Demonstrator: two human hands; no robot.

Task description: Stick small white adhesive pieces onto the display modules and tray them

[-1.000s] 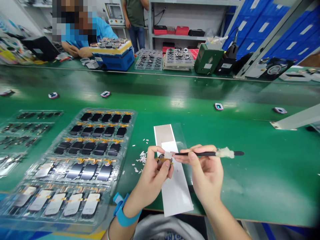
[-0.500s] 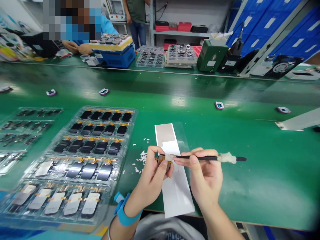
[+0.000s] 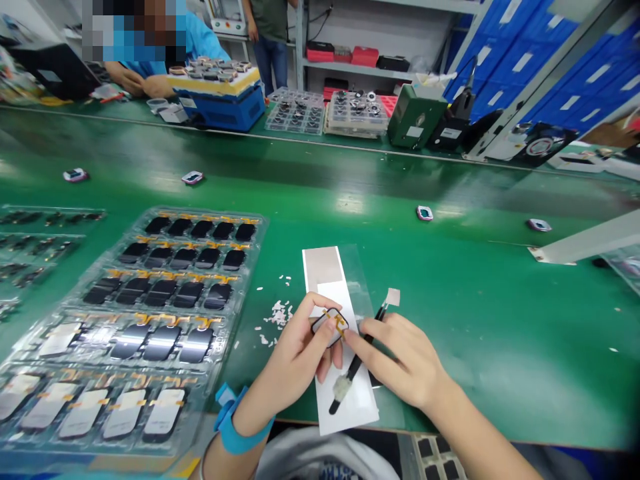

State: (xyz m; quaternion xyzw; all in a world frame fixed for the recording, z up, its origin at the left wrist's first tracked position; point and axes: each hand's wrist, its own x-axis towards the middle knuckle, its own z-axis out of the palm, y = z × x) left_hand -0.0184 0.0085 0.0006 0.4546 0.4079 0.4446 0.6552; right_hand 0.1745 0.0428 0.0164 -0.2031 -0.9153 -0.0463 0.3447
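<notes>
My left hand point(image 3: 293, 350) is closed around the edges of a small display screen point(image 3: 336, 339), its pale back turned up. An orange flex cable point(image 3: 341, 319) lies folded over that back. Black tweezers point(image 3: 356, 363) are gripped in my right hand point(image 3: 407, 357), slanting with their tips up and to the right. A small pale square piece point(image 3: 394, 297) is at those tips. My right fingertip reaches the screen's edge beside the cable. Under both hands lies a white backing sheet point(image 3: 345, 393) with a greyish upper end. Small white scraps point(image 3: 280, 313) lie left of it.
A clear plastic tray point(image 3: 260, 230) with rows of screens stands at left, beside another tray of small parts point(image 3: 37, 243). Several small pink-edged cases point(image 3: 425, 213) are spaced along the green bench. Across it, a person in blue point(image 3: 203, 40) sits behind a blue box point(image 3: 225, 107).
My right hand has swung the tweezers from level, tips at the screen, to slanting up and right. The pale square has come away from the screen with them. The cable is now uncovered.
</notes>
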